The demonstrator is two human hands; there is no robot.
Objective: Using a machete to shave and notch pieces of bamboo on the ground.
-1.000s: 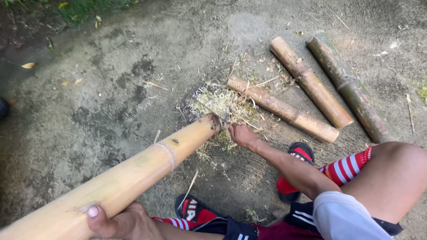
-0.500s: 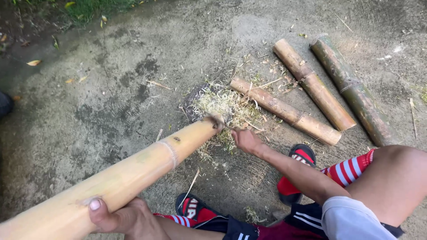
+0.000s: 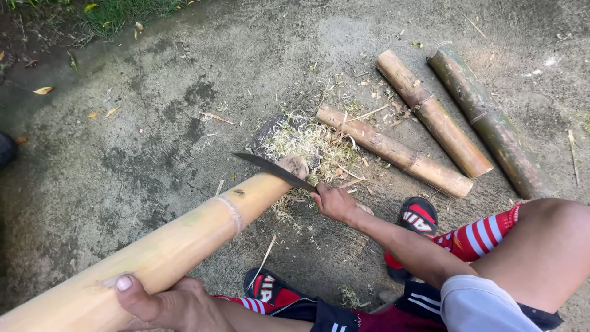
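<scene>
A long pale bamboo pole (image 3: 184,243) slants from the lower left up to the middle, its cut end resting at a pile of shavings (image 3: 310,144). My left hand (image 3: 169,304) grips the pole near the bottom edge, thumb on top. My right hand (image 3: 334,201) holds the handle of a dark-bladed knife (image 3: 270,169), whose blade lies across the top of the pole just behind its end.
Three cut bamboo lengths lie on the concrete at the upper right: a thin one (image 3: 393,150), a tan one (image 3: 433,114) and a greenish one (image 3: 488,120). My sandalled feet (image 3: 418,218) and bent knee (image 3: 547,246) are at the lower right. Grass borders the top left.
My right hand has lifted the knife so its blade now shows across the pole's end; before, the hand was low beside the end with the blade hidden. The pole has stayed put.
</scene>
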